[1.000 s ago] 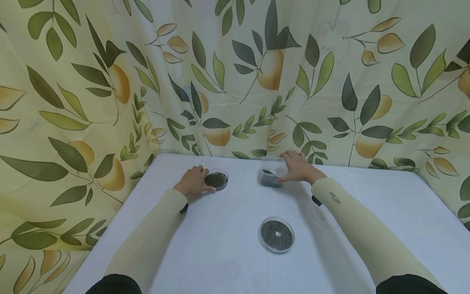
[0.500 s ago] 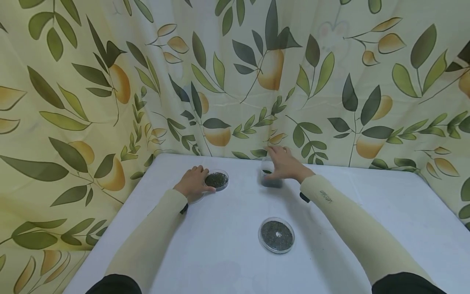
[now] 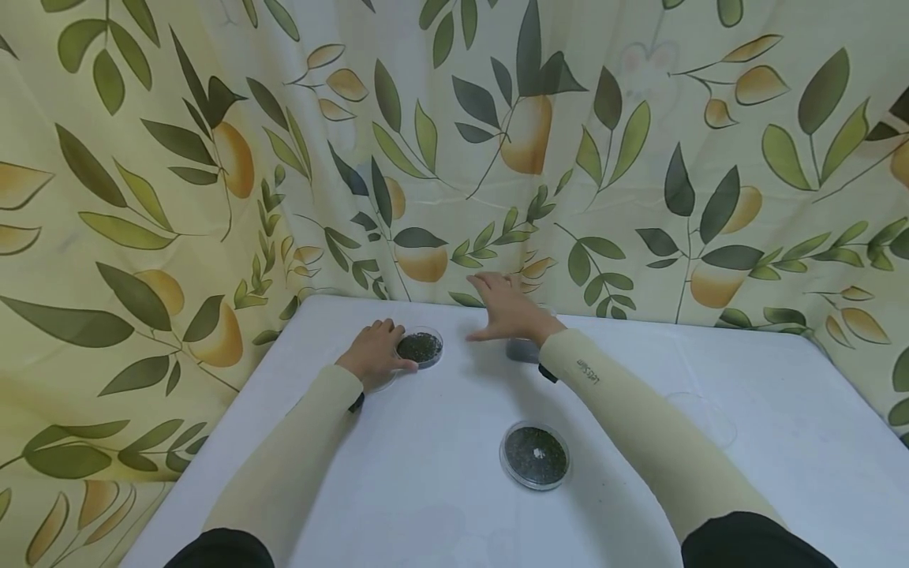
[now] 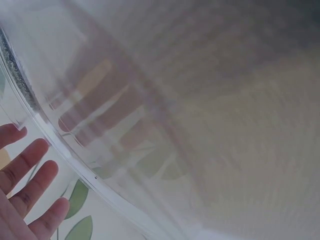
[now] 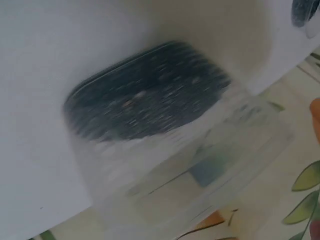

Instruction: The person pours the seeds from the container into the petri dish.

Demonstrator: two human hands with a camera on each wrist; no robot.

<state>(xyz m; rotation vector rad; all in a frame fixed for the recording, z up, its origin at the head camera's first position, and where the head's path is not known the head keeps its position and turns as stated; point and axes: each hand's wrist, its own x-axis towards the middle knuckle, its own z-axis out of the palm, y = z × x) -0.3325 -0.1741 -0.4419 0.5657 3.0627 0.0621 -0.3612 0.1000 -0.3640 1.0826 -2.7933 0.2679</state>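
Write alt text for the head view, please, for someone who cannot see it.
Above a white table, a person's right hand spreads open, partly hiding a clear container. The left hand rests beside a round dish of dark material; a similar dish sits nearer.

**Clear box [image 3: 521,353] was partly hidden**

The right grip [image 3: 506,309] covered it in the head view; the right wrist view blurred it. The left grip [image 3: 372,353] hid part of the left dish [image 3: 421,348], the right sleeve [image 3: 604,394] part of a clear disc [image 3: 710,416].
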